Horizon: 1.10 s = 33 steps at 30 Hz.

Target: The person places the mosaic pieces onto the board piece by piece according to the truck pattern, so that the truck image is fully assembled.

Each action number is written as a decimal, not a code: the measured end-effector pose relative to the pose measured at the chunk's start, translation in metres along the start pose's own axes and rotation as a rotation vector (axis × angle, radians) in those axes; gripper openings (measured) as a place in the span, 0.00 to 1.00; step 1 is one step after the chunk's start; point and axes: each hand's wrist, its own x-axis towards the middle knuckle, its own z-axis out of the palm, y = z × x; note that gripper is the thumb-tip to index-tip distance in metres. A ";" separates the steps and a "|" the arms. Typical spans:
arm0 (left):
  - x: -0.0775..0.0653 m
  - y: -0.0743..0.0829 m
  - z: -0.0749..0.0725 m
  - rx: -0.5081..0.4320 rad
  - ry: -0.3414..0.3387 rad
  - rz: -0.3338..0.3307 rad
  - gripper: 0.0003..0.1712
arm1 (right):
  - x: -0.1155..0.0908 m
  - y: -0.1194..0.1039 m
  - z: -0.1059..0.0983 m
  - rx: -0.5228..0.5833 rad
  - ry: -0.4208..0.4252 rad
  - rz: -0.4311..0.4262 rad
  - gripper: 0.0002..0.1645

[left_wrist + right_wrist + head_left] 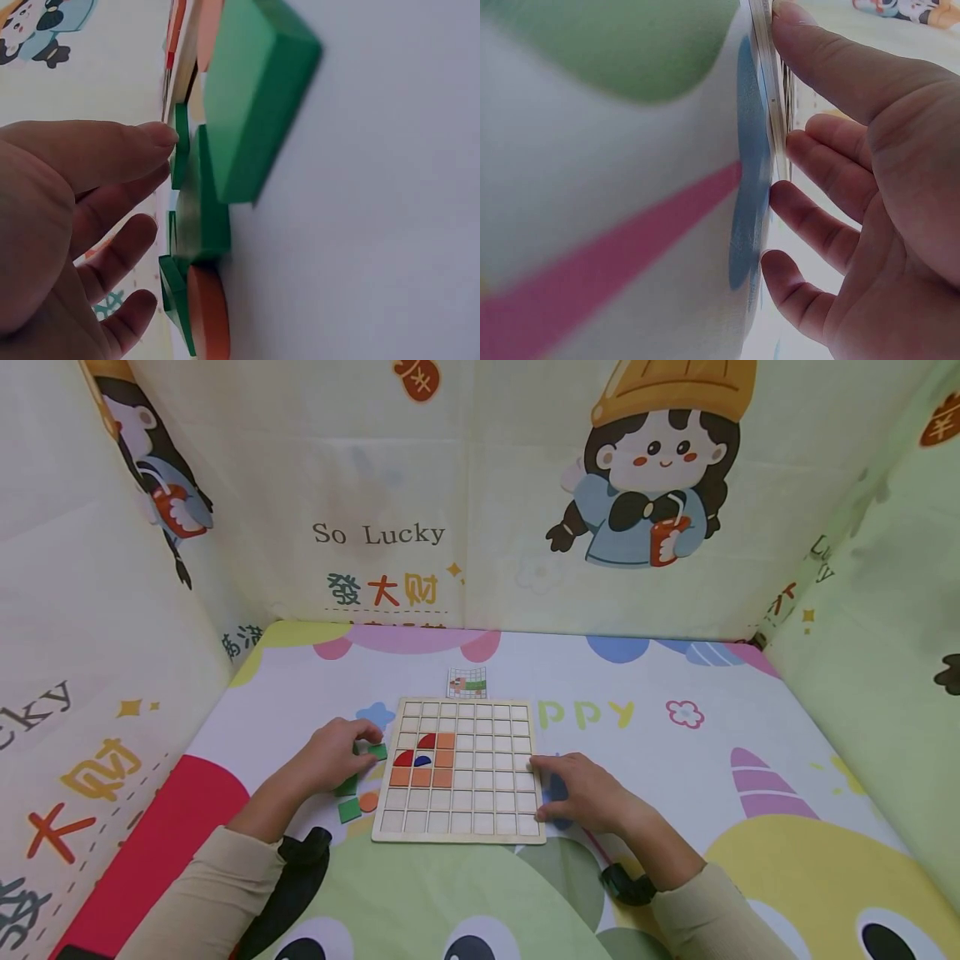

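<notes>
In the head view a light wooden grid board [495, 802] lies on the table, with red, orange and blue pieces in some of its cells. At its left edge my left hand [337, 752] pinches a small green tile [378, 751] between thumb and finger. The left wrist view shows the thumb tip against this thin green tile [180, 146], the other fingers loosely bent. More green tiles [349, 811] and an orange round piece [368, 802] lie below that hand. My right hand [588, 793] touches the board's right edge with thumb and fingertips, its fingers spread and slightly bent.
A small picture card [467, 682] with a coloured grid lies just beyond the board. Printed cloth covers the table, and patterned cloth walls stand at the back and both sides. Dark straps [628, 887] sit by the wrists.
</notes>
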 end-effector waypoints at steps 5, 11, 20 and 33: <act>0.001 -0.001 0.000 0.005 -0.006 -0.011 0.18 | 0.000 -0.001 0.000 0.003 -0.004 -0.001 0.44; 0.001 -0.002 -0.001 0.008 0.001 -0.011 0.18 | -0.001 -0.001 0.000 0.007 -0.010 -0.001 0.44; 0.002 -0.003 -0.001 -0.020 -0.002 -0.028 0.17 | 0.000 0.000 0.000 0.010 -0.007 0.005 0.44; 0.002 0.000 0.000 -0.016 0.009 -0.037 0.15 | 0.000 -0.001 -0.002 0.000 -0.010 -0.006 0.44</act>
